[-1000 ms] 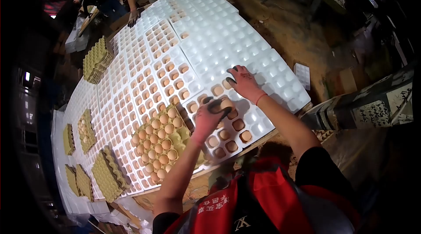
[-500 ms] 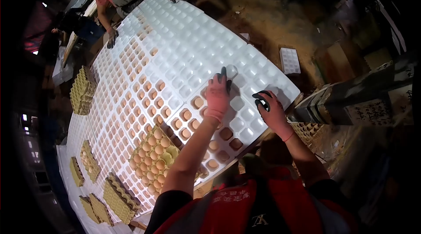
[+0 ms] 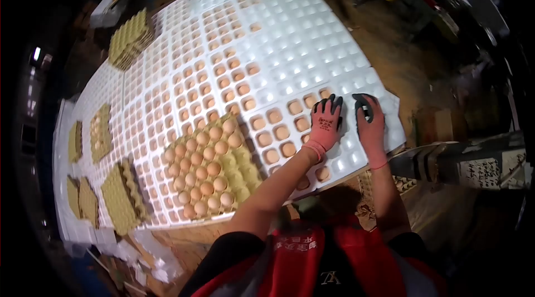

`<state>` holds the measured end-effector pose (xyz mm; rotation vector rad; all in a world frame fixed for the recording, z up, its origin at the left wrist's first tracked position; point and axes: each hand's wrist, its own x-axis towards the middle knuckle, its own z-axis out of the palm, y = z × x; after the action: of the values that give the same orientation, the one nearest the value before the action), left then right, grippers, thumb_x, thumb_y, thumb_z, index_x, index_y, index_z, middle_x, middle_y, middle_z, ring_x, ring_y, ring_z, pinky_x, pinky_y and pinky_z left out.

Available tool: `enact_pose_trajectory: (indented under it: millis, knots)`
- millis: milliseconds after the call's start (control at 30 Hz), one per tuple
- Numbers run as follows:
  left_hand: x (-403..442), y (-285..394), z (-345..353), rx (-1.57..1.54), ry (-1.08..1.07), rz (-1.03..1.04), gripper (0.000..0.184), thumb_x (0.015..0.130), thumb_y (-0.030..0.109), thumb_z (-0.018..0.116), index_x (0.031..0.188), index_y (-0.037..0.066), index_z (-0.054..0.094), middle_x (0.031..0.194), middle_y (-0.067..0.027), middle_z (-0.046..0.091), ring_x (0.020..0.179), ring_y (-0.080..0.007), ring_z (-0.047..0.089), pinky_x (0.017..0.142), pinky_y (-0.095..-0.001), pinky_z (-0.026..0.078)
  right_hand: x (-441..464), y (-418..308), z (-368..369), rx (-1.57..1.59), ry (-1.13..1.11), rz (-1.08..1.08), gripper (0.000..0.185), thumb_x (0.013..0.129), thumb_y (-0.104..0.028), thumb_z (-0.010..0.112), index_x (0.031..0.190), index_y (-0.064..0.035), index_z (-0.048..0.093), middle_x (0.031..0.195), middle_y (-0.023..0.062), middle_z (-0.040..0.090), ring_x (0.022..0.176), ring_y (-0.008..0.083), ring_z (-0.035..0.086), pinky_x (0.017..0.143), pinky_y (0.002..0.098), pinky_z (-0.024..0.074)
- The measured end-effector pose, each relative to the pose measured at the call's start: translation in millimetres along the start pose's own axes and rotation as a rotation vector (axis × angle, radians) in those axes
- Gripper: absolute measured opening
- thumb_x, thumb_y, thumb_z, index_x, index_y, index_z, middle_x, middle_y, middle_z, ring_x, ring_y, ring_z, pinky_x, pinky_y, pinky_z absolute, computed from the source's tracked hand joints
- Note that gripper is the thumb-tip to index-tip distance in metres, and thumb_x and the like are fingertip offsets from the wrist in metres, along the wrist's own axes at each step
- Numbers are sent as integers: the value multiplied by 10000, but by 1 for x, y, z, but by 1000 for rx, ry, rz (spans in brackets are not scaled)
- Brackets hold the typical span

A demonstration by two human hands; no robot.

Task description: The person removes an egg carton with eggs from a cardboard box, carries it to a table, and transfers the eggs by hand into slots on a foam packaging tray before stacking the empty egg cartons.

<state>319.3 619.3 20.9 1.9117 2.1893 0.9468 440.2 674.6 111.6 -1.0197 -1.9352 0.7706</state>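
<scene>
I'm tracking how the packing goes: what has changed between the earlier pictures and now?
The left hand has moved right across the white tray; the egg at its fingers a second ago no longer shows there. The right hand has also shifted right. The egg carton and the far carton stack stay put.

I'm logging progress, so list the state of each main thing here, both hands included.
Near square olive pulp tray: partly filled with brown oval eggs; other cups empty.
White square-pocketed trays: side by side; some pockets hold eggs, others are empty.
Far stack of olive pulp trays: no eggs visible on top.
Left hand, gloved pink and black: over the white trays; any grip hidden.
Right hand, likewise gloved: curved open; no egg visible.
</scene>
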Motion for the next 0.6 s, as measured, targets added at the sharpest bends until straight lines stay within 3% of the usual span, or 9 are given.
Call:
enact_pose_trajectory:
  millis: [33, 67, 100, 167, 233, 300, 400, 500, 600]
  knots:
    - [-13, -3, -20, -82, 59, -15, 524, 816, 165, 617, 1320, 50, 532, 1326, -191, 483, 1219, -377, 450, 1029, -488, 376, -1, -2, 9, -10, -40, -9, 272, 891, 53, 545, 1148, 24, 626, 1101, 134, 639, 1000, 221, 620, 900, 321, 482]
    - [-31, -5, -50, -216, 53, -54, 415, 824, 183, 662, 1204, 38, 577, 1212, -209, 530, 1111, -410, 503, 939, -483, 438, -3, -14, 19, 46, -91, 49, 262, 870, 0, 598, 1131, -9, 627, 1084, 159, 625, 991, 332, 624, 878, 384, 498]
    - [-56, -10, -82, -282, 6, -149, 342, 809, 159, 676, 1133, 65, 618, 1086, -192, 573, 1025, -392, 557, 876, -464, 468, -10, -33, 33, 120, -150, 120, 273, 862, -26, 622, 1135, -19, 628, 1077, 162, 623, 977, 339, 627, 866, 387, 506]
    - [-129, -28, -138, -263, 58, -317, 243, 794, 144, 702, 1023, 76, 659, 949, -156, 608, 918, -379, 601, 813, -458, 488, -40, -63, 73, 171, -381, -23, 300, 850, -68, 655, 1146, -32, 626, 1113, 147, 616, 1009, 326, 624, 867, 392, 511]
    - [-181, -36, -221, -95, 4, -606, 263, 787, 131, 708, 1049, 109, 695, 1046, -151, 650, 988, -366, 628, 875, -458, 506, -71, -106, 108, 77, -773, -277, 367, 874, -125, 656, 1228, -48, 596, 1301, 145, 544, 1145, 302, 580, 972, 416, 475]
    - [-220, -72, -260, -35, 233, -666, 229, 776, 59, 676, 1003, 84, 689, 981, -143, 646, 894, -349, 634, 787, -444, 512, -90, -123, 158, -152, -780, -565, 491, 845, -172, 694, 1308, -94, 551, 1363, 134, 467, 1204, 319, 522, 980, 453, 461]
    - [-195, -95, -273, 219, 173, -478, 383, 757, 48, 665, 1137, 80, 630, 1066, -153, 612, 986, -351, 587, 846, -446, 477, -73, -129, 220, -521, -902, -584, 536, 780, -162, 724, 1275, -116, 522, 1295, 140, 478, 1182, 323, 513, 933, 454, 465]
    - [-179, -135, -234, 448, -76, -333, 563, 739, 77, 692, 1280, 85, 533, 1188, -177, 552, 1128, -376, 508, 926, -444, 433, -59, -124, 227, -388, -869, -731, 511, 761, -147, 733, 1226, -98, 526, 1252, 149, 499, 1169, 303, 534, 923, 430, 478]
    - [-168, -148, -243, 354, -68, -328, 465, 732, 151, 730, 1148, 82, 533, 1100, -135, 571, 1055, -329, 554, 890, -423, 447, -32, -136, 214, 326, -850, -80, 425, 795, -151, 726, 1171, -61, 549, 1166, 153, 579, 1075, 300, 602, 893, 417, 501]
